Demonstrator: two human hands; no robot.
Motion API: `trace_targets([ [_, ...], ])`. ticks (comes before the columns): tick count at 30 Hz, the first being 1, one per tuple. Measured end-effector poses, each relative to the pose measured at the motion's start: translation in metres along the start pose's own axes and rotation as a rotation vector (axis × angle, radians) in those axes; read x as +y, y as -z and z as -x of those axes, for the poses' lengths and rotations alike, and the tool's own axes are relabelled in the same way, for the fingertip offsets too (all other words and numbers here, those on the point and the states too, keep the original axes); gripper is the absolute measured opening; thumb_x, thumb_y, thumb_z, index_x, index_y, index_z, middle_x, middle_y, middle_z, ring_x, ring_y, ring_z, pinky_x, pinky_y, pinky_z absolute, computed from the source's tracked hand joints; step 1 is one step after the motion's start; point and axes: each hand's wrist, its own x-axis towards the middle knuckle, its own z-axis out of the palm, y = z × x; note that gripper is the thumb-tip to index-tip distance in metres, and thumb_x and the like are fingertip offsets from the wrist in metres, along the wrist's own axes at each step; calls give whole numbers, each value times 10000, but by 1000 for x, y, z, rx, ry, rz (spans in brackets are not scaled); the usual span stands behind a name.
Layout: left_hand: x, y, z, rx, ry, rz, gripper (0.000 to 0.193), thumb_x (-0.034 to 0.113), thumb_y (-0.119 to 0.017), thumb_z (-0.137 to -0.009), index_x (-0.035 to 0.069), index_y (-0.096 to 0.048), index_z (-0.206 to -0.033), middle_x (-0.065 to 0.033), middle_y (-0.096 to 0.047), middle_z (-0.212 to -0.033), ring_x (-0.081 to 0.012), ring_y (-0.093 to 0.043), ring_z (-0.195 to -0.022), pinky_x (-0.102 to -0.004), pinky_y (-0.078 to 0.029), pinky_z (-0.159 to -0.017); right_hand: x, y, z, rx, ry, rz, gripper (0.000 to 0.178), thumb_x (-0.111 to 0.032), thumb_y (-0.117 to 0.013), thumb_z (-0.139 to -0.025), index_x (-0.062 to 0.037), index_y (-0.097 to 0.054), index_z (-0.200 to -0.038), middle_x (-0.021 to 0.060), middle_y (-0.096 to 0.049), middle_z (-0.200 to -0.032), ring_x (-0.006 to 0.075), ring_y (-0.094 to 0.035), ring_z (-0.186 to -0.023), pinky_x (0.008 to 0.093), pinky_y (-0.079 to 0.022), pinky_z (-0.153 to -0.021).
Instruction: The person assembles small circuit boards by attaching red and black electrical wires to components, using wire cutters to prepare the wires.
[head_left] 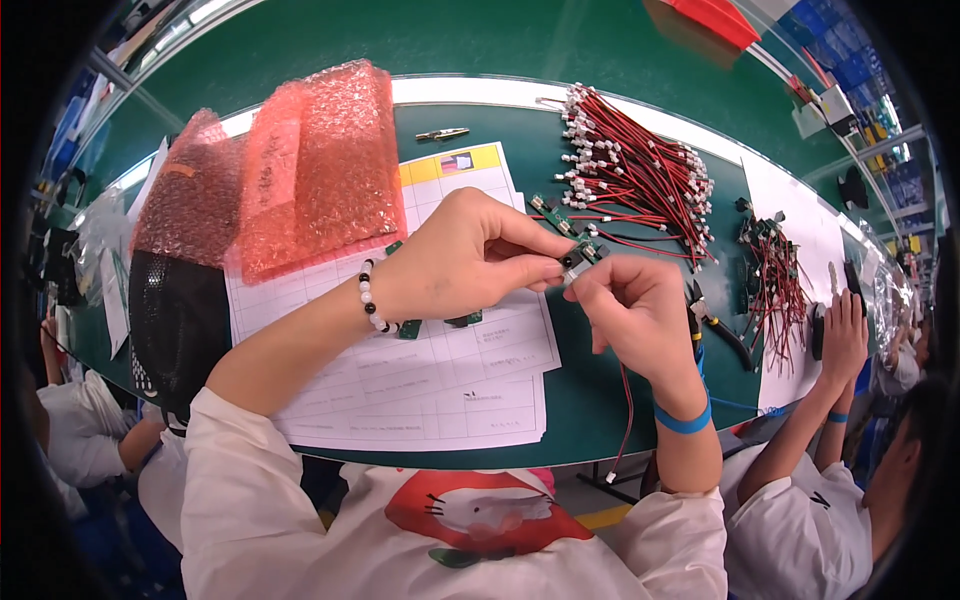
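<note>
My left hand (pixel 455 255), with a beaded bracelet at its wrist, pinches a small green circuit board (pixel 590 245) bearing a black part. Close against it, my right hand (pixel 635 310), with a blue wrist band, is closed on a thin red-and-black cable (pixel 627 400). The cable hangs below the right hand past the table's front edge, its lower white plug free. A whitish connector shows where the fingertips of both hands meet; whether it is seated in the board I cannot tell. Beneath the left wrist, more green boards (pixel 410 329) lie partly hidden on printed sheets (pixel 480 370).
A heap of red-and-black cables (pixel 640 175) lies beyond my hands. Pink bubble-wrap bags (pixel 325 160) and a black mesh thing (pixel 180 320) are at left. Pliers (pixel 728 335) and wired boards (pixel 770 260) lie at right, near a co-worker's hand (pixel 845 335). A small metal tool (pixel 442 134) lies farther back.
</note>
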Motion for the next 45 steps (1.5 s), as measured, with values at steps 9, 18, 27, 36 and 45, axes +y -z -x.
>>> trace_targets([
  [9, -1, 5, -6, 2, 27, 249, 254, -19, -555, -800, -64, -552, -1050, -146, -607, -955, -190, -621, -831, -258, -524, -725, 1, 1, -1, 47, 127, -163, 126, -102, -586, -817, 20, -605, -792, -15, -530, -611, 19, -459, -473, 159, -354, -397],
  [18, 3, 4, -5, -18, 60, 290, 266, -2, -576, -795, -57, -551, -1054, -128, -610, -922, -170, -618, -817, -251, -524, -704, 3, 5, -2, -9, 159, -239, 72, -59, -626, -781, 11, -615, -785, -8, -545, -657, 22, -485, -499, 149, -366, -411],
  [27, 4, 3, -2, 13, -26, 69, 237, -8, -623, -760, -27, -608, -996, -98, -629, -882, -117, -607, -745, -216, -505, -679, 3, 1, 0, 86, 234, -41, 36, 20, -616, -739, 48, -619, -760, 11, -523, -686, 19, -470, -528, 148, -342, -444],
  [36, 4, 0, -1, 27, 35, 100, 222, -15, -632, -747, -42, -615, -966, -115, -637, -856, -121, -614, -759, -225, -509, -703, 3, 0, 2, 111, 163, -75, 40, 5, -612, -744, 42, -618, -729, -2, -562, -655, 15, -507, -564, 141, -380, -476],
  [45, 8, -7, 0, 107, -17, -27, 181, 15, -649, -734, -23, -647, -912, -96, -648, -796, -94, -602, -701, -201, -494, -639, 8, 0, 0, 175, 263, 65, 33, -9, -613, -698, 24, -614, -697, 22, -555, -592, 39, -480, -521, 189, -384, -461],
])
